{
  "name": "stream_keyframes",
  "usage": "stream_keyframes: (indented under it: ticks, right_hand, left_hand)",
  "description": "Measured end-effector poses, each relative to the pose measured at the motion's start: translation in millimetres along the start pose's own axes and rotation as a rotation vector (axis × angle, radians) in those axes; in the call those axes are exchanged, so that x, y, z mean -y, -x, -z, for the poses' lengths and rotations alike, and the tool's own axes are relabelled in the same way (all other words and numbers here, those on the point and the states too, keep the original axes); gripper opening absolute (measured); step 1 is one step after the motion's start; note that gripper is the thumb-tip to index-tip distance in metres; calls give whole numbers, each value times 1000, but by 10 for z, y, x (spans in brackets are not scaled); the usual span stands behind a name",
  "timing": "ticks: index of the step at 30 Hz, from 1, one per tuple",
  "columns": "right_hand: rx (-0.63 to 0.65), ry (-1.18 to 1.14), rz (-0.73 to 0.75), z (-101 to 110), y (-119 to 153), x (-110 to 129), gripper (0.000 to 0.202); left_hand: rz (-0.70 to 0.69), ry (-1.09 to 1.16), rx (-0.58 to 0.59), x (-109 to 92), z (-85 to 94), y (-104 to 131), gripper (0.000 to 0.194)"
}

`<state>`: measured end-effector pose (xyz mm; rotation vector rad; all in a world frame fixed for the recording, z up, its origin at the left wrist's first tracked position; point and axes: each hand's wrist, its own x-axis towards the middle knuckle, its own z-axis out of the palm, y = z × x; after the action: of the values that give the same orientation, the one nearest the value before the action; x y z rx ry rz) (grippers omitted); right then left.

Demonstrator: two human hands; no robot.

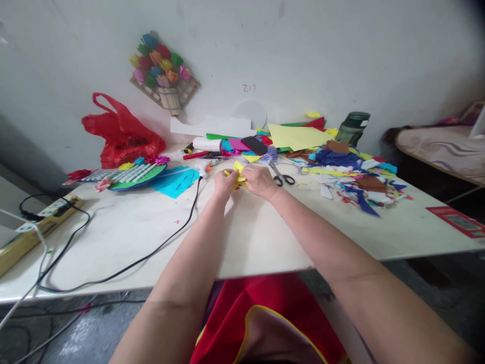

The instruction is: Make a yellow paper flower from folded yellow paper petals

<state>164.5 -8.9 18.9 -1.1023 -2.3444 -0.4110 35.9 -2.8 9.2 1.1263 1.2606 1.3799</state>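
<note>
Over the middle of the white table, my left hand (223,184) and my right hand (259,181) meet with closed fingers around a small piece of folded yellow paper (238,166). Its upper tip sticks out above the fingers; the rest is partly hidden, so its full shape cannot be made out. Just right of my right hand lies a pair of scissors (283,180) with black handles. To the left of my left hand, a glue gun (204,169) with a black cord rests by a blue sheet of paper (176,181).
Paper scraps (364,184) heap up on the right, below a green bottle (352,129). A phone (254,145) lies on coloured sheets at the back. On the left are a round craft piece with paper flowers (140,177), a red bag (125,134) and a power strip (41,222).
</note>
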Motion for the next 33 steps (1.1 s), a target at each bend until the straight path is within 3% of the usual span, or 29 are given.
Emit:
stream_keyframes:
  ticks: [12, 18, 22, 29, 33]
  right_hand:
    - [6, -188, -235, -48, -28, -47, 21]
    - [56, -166, -233, -38, -42, -67, 19]
    - [61, -88, -171, -29, -32, -36, 19]
    - [49, 56, 113, 73, -7, 53, 20]
    - [54, 87, 173, 81, 4, 79, 23]
  left_hand:
    - [-76, 10, 142, -10, 80, 52, 11]
    - [-55, -121, 53, -27, 48, 50, 11]
    - [-43, -98, 61, -35, 35, 62, 11]
    - [-61, 35, 117, 23, 34, 9, 14]
    - [-34, 110, 76, 42, 17, -4, 17]
